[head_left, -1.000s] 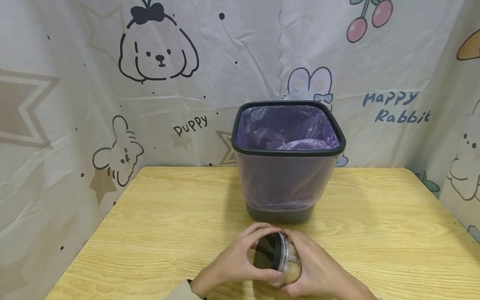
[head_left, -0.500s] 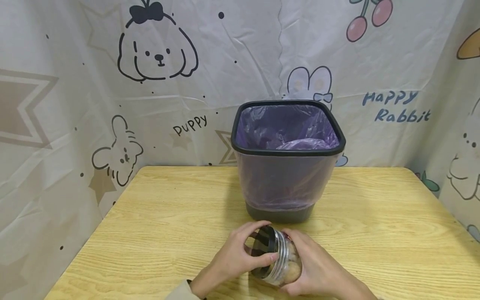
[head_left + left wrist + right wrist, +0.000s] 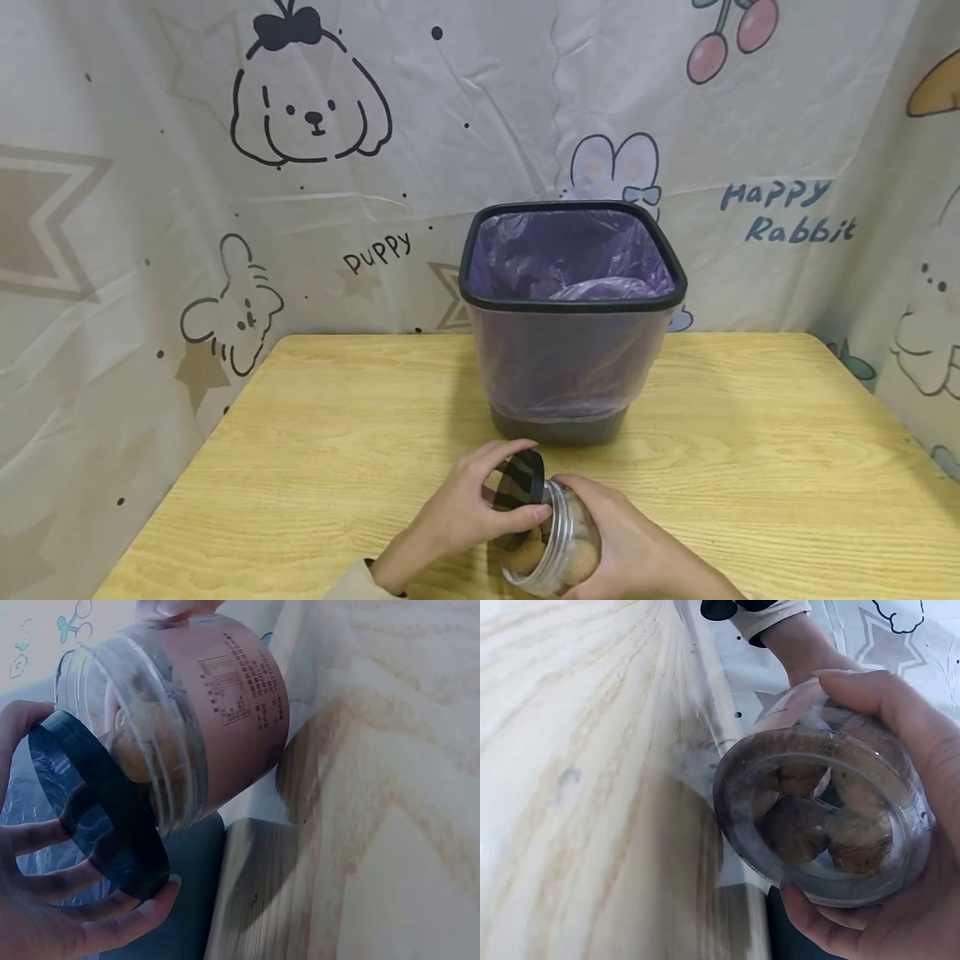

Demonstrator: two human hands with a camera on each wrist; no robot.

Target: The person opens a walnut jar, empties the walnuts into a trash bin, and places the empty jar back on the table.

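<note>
In the head view, my left hand pinches a black-rimmed, see-through lid between thumb and fingers. The lid is off the mouth of a clear screw-top jar, tilted and right beside its threads. My right hand grips the jar round its body, with the mouth tipped to the left. Several round brown pieces, cookie-like, show through the jar's bottom in the right wrist view. A pink printed label wraps the jar in the left wrist view, where the fingers spread round the lid rim.
A dark bin with a purple plastic liner stands behind the hands on the wooden table. Its black rim faces up. A printed cloth hangs round the back and sides of the table.
The lid has come off the jar, moving left with my left hand. The jar's mouth has turned toward the lower left, showing its threads and the brown pieces inside.
</note>
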